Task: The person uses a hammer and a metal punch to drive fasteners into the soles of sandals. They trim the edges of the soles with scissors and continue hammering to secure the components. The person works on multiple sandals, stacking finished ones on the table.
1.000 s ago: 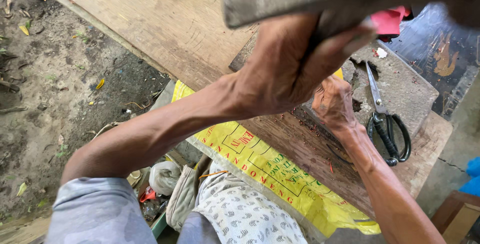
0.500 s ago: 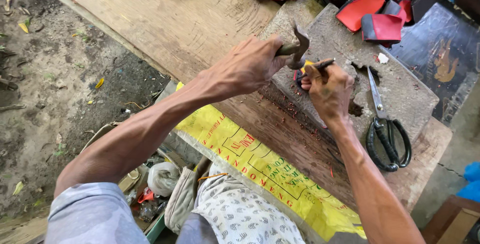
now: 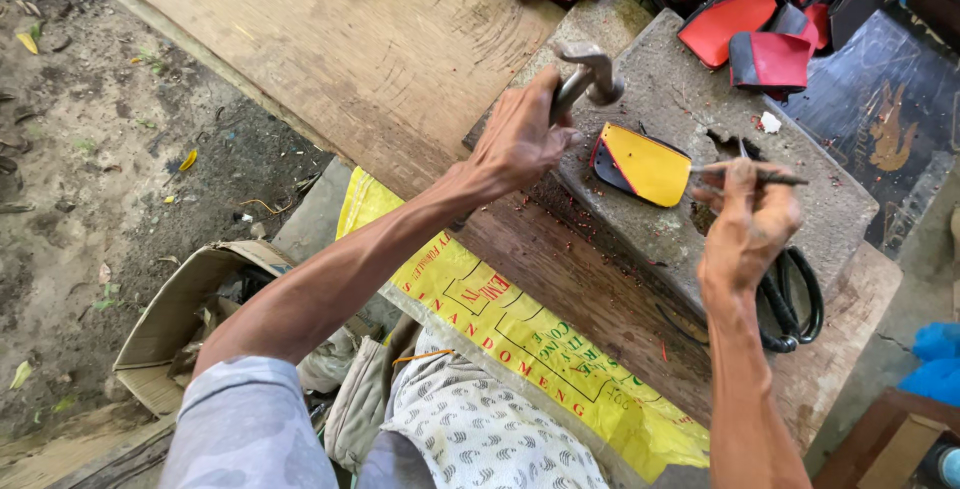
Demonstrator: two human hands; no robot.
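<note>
Left hand point(image 3: 520, 139), fingers wrapped tight round the hammer point(image 3: 590, 77), head raised just above the stone block point(image 3: 700, 239). Right hand point(image 3: 745, 224) pinches a thin punch point(image 3: 765, 177), tip lying sideways beside the yellow-and-red piece point(image 3: 645, 164) on the block. Between blows, it seems; next the punch wants standing upright on the piece. Scissors point(image 3: 795, 299) lie at the block's near edge.
</note>
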